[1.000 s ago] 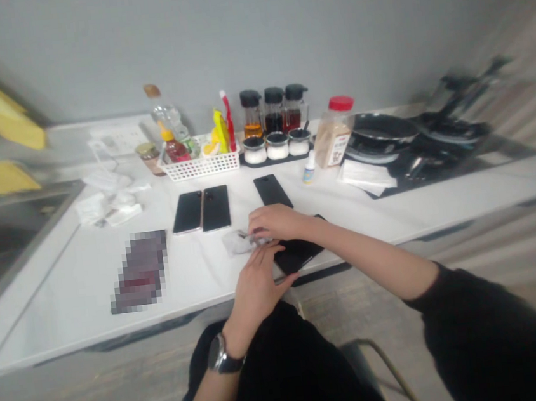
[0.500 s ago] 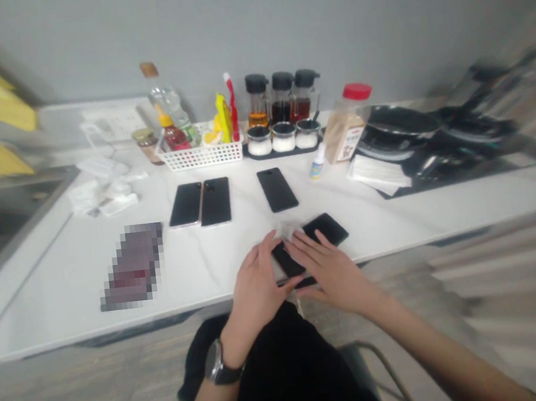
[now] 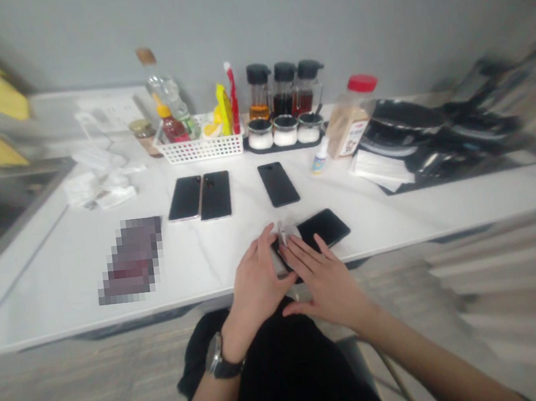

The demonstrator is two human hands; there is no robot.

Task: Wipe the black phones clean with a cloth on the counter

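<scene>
A black smartphone [image 3: 322, 228] lies on the white marble counter [image 3: 197, 259] near its front edge, its near end hidden under my hands. My left hand [image 3: 256, 278], with a dark wristwatch [image 3: 221, 358], curls its fingers over the phone's left end. My right hand [image 3: 321, 278] rests beside it, fingers spread across the phone. Between the fingertips stands a small white piece [image 3: 281, 232], possibly cloth or film; its exact form is hidden. A pale sheet [image 3: 279, 260] shows along the phone's left edge.
Several black phones [image 3: 278, 184] lie further back, and a pixelated flat object [image 3: 130, 259] lies left. Behind stand a white basket [image 3: 200, 149] of bottles, glass cruets [image 3: 276, 91], and a shaker [image 3: 350, 115]. Pans [image 3: 407, 115] sit right; tissues [image 3: 99, 189] and a sink [image 3: 6, 215] sit left.
My right hand has come from across the phone to its near right side. The white cloth no longer lies left of the phone, which sits further right. The view has tilted slightly upward.
</scene>
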